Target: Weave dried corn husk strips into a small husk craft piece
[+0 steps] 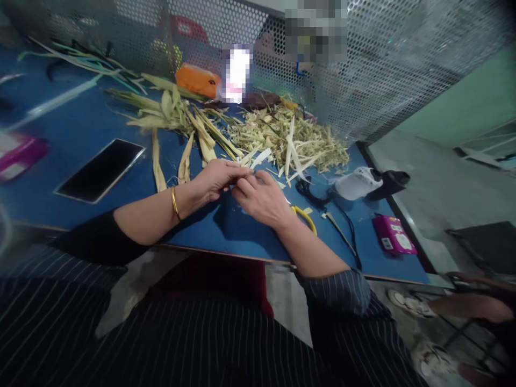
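My left hand (217, 180), with a gold bangle at its wrist, and my right hand (264, 199) meet above the front of the blue table (250, 234). Fingertips of both are pinched close together. Whatever sits between them is too small or hidden to make out. Pale cut strips (262, 157) lie just beyond the fingers. Behind them, a heap of shredded dry plant bits (290, 140) spreads out. To its left rests a bundle of dried leaves (169, 110) resembling corn husks. Scissors with a yellow handle (305, 217) lie partly hidden beside my right wrist.
A dark phone (100, 171) lies left. Purple packs (394, 235) (24, 153) sit at both sides. An orange packet (197, 80) and a lit screen (237, 72) stand against the perforated metal panel (242, 32). Black cord (310, 191) and a white object (357, 184) lie right. Another person's legs (471, 309) show.
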### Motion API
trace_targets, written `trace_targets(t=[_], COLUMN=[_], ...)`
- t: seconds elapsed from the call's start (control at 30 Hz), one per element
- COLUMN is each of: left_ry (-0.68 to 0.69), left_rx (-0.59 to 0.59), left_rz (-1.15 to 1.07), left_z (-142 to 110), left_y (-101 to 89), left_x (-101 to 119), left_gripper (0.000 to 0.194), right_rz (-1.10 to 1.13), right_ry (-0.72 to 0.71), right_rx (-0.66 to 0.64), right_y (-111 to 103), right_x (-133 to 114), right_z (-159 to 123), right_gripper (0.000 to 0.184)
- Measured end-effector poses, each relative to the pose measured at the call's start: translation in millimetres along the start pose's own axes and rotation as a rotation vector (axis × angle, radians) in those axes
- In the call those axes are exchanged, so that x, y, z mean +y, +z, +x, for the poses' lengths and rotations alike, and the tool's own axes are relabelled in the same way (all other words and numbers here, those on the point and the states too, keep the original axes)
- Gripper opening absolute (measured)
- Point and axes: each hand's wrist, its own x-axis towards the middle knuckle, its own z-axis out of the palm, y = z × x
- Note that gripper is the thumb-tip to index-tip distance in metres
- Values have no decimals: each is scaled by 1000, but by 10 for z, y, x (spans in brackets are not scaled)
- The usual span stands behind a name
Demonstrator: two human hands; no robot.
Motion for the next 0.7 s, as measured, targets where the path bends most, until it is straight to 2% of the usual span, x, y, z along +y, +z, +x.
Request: trace_targets(t=[0.17,0.23,0.3,0.47,0.7], left_ry=[18,73,104,51,39], left_rx=[-48,-45,-22,51,84], left_rz=[13,24,24,-5,-17], left_z=[-30,-25,-18,-41,-56], left_y=[-30,-46,-52,-15,8], left_x=[108,127,135,163,164], left_gripper=[15,16,15,9,7], right_rz=[67,87,121,193,272], right_ry=[211,223,165,-43,-128], right_rx=[114,147,177,231,229], right_y=[28,23,8,-45,-104], right_x=[21,18,7,-26,-61], right_z=[-32,-35,-33,-34,-22], right_gripper=[23,23,21,21,23])
